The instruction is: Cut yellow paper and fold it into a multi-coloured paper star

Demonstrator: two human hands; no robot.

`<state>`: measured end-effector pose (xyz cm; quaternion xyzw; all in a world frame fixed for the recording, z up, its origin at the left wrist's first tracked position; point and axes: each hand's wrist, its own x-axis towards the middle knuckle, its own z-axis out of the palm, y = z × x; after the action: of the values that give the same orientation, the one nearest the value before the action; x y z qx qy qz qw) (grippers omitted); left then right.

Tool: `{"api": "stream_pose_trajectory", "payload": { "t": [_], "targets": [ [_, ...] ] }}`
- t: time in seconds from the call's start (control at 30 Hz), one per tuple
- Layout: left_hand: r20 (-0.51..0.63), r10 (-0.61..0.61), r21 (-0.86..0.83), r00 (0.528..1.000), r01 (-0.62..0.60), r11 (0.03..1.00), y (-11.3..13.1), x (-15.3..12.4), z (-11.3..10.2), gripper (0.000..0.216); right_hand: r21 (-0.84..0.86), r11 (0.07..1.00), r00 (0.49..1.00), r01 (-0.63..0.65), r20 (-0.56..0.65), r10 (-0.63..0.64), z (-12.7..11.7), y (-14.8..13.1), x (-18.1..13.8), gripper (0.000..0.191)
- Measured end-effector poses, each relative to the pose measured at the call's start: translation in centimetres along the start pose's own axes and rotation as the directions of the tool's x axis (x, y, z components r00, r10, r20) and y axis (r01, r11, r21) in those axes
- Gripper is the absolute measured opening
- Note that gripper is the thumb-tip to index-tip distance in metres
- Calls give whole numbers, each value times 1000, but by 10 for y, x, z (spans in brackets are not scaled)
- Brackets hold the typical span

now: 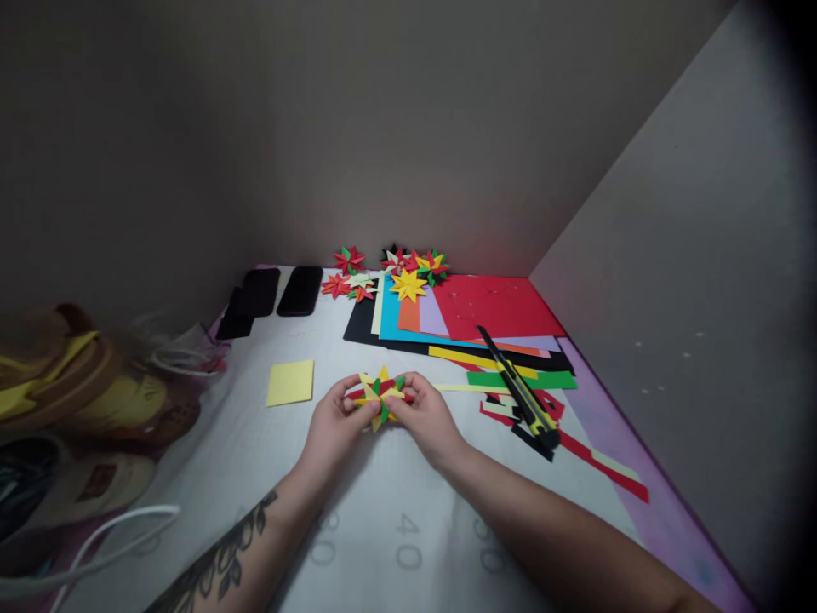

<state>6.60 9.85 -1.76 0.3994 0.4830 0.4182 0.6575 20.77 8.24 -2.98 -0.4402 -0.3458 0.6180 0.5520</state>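
Note:
Both my hands meet over the middle of the white mat (383, 502). Between them is a folded paper star (381, 394) in yellow, red and green. My left hand (332, 419) pinches its left side with fingers curled. My right hand (426, 413) grips its right side the same way. The star's yellow points stick up between my fingertips.
A yellow square of paper (291, 381) lies left of my hands. A stack of coloured paper sheets (459, 319), a utility knife (520, 389) and paper strips (600, 468) lie to the right. Several finished stars (389, 271) and two dark phones (281, 291) sit by the back wall. Bags (82, 400) crowd the left.

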Motion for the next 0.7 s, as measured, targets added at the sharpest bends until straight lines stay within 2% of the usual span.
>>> {"api": "stream_pose_trajectory", "payload": {
  "t": [0.1,0.3,0.53,0.7],
  "targets": [
    [-34,-7,12,999,7,1000,-2,1,-3,65,-23,1000,1000,0,-24,-1,-2,1,0,26],
    [26,-49,-28,998,49,998,-4,3,-7,63,-107,994,997,3,-77,-11,-5,-2,2,22],
    [-31,-82,81,996,84,993,6,2,-5,70,-212,977,995,19,-88,-38,-4,3,2,21],
    [-80,-60,121,995,69,990,9,-2,0,67,-273,962,991,25,-121,-60,-4,7,2,24]
  ]
}}
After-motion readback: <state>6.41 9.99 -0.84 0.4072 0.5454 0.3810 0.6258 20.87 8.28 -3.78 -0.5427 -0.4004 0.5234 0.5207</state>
